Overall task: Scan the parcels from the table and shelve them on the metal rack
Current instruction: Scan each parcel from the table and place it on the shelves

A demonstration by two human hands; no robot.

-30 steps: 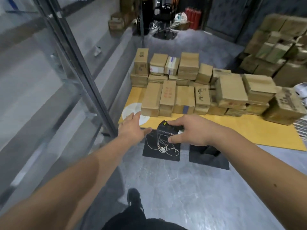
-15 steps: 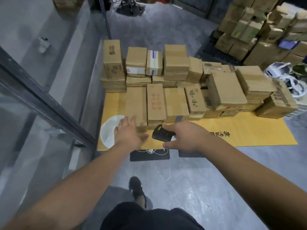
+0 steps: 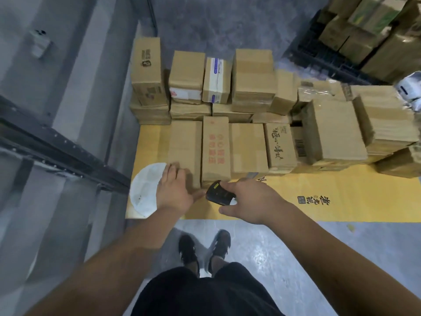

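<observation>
Left hand: my left hand [image 3: 174,193] lies flat on the near end of the leftmost front-row parcel [image 3: 185,151], fingers [image 3: 172,172] straight and slightly spread, thumb pointing toward the scanner.
Right hand: my right hand [image 3: 249,200] holds the black scanner [image 3: 219,193], fingers curled round its body, the device tipped toward the near ends of the front boxes.
Parcels: brown cardboard parcels crowd the yellow-topped bench [image 3: 319,197]; the front row lies flat, side by side and touching, among them a red-lettered box [image 3: 216,148] just right of the one I am touching and a box with black brush lettering [image 3: 280,147] further right.
Back row: taller boxes stand stacked behind, including a white-labelled box with blue tape [image 3: 216,82], packed tight against the front row.
In the way: the red-lettered box presses against the right flank of the parcel under my left hand, and the back stack closes off its far end.
Bench edge: a round white disc [image 3: 145,190] sits at the near left corner, just beside my left hand and partly under it.
Left side: a dark metal frame rail [image 3: 59,151] runs diagonally, close to the bench corner.
Far right: more cartons sit piled on a dark pallet [image 3: 373,35], well apart from the bench.
Below: grey floor [image 3: 284,258] and my black shoes [image 3: 205,249].
</observation>
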